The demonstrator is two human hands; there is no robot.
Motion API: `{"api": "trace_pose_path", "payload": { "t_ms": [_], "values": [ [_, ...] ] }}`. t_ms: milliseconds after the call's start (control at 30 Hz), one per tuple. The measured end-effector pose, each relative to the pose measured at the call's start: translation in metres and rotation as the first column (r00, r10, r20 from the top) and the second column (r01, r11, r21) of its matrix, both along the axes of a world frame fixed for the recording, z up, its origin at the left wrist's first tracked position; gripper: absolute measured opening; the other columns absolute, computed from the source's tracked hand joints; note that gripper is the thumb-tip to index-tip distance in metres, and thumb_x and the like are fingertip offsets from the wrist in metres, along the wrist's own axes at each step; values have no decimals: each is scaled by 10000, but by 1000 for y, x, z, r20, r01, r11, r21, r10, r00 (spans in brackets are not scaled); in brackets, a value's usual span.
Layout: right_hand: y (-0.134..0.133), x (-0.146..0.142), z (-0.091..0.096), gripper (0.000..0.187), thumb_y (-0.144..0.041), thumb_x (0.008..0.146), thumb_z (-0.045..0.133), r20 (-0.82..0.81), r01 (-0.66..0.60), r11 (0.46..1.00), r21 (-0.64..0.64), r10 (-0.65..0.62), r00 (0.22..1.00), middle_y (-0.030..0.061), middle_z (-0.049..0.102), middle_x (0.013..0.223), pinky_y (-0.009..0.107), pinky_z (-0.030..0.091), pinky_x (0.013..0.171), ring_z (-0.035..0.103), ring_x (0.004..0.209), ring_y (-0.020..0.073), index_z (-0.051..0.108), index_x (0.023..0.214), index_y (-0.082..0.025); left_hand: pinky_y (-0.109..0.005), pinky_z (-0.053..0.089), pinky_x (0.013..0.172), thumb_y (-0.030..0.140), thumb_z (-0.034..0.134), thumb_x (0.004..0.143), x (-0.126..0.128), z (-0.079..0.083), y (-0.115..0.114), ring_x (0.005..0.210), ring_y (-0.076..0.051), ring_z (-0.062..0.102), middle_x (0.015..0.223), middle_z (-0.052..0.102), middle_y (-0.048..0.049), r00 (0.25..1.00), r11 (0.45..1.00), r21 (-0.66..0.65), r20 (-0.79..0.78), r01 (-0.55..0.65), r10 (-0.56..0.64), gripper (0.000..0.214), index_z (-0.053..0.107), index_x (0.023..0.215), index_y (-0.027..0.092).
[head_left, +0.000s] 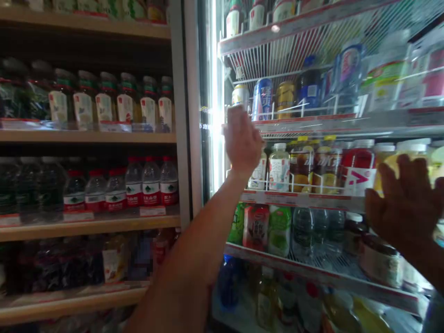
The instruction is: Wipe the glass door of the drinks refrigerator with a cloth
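My left hand [243, 141] is raised to the left end of the cooler's can shelf [312, 124]. Its knuckles sit just under a pale can [240, 95], and the fingers bend away behind the back of the hand, so I cannot tell whether they grip it. A blue can [262, 98], a gold can [285, 98] and a dark blue can [310, 90] stand beside it. My right hand [404, 206] is open at the right with its fingers spread. It is in front of the bottle shelf [305, 200], near a red-labelled bottle [359, 169].
The lit cooler holds wire shelves of bottles and cans above and below. Left of its frame [187, 138], wooden shelves carry tea bottles [104, 101] and water bottles [149, 182]. A jar [380, 261] sits on the lower right cooler shelf.
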State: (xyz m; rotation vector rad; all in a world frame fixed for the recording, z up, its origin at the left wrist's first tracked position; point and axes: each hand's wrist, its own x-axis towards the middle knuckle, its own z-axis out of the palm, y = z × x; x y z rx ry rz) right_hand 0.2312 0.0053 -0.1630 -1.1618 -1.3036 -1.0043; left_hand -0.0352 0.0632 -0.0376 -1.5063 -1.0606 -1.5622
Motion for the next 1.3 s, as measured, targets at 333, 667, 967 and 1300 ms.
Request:
{"api": "trace_pose_path", "payload": {
  "t_ms": [333, 667, 967, 1300],
  "values": [
    [16, -1, 80, 524, -403, 917, 332, 21, 82, 982, 172, -87, 996, 148, 386, 1483, 548, 212, 1120, 297, 1407, 290, 438, 1381, -184, -398, 200, 1190, 250, 320, 891, 85, -1, -4, 1456, -221, 112, 1498, 366, -80, 853, 978, 115, -514, 171, -89, 503, 431, 1362, 110],
    [28, 13, 115, 532, -394, 934, 313, 52, 204, 964, 170, -216, 975, 175, 345, 1499, 578, 227, 1092, 272, 1412, 315, 386, 1403, -154, -453, 152, 1203, 233, 375, 854, -50, 71, 21, 1439, -263, 199, 1484, 358, -175, 988, 990, 142, 147, 18, -39, 558, 385, 1378, 40],
    [27, 15, 115, 524, -383, 937, 290, 57, 168, 970, 176, -180, 982, 159, 363, 1494, 564, 226, 1095, 280, 1411, 301, 387, 1413, -186, -425, 243, 1175, 273, 327, 893, 79, 32, 0, 1448, -222, 165, 1510, 351, -59, 820, 972, 125, -564, 197, -94, 529, 389, 1403, 147],
    [26, 10, 114, 546, -412, 943, 292, 43, 201, 967, 157, -210, 977, 180, 352, 1494, 568, 225, 1101, 269, 1414, 313, 424, 1380, -114, -464, 169, 1200, 234, 375, 854, 6, 60, 15, 1451, -255, 151, 1500, 353, -123, 993, 978, 174, 10, 114, -117, 568, 362, 1402, 88]
  ]
}}
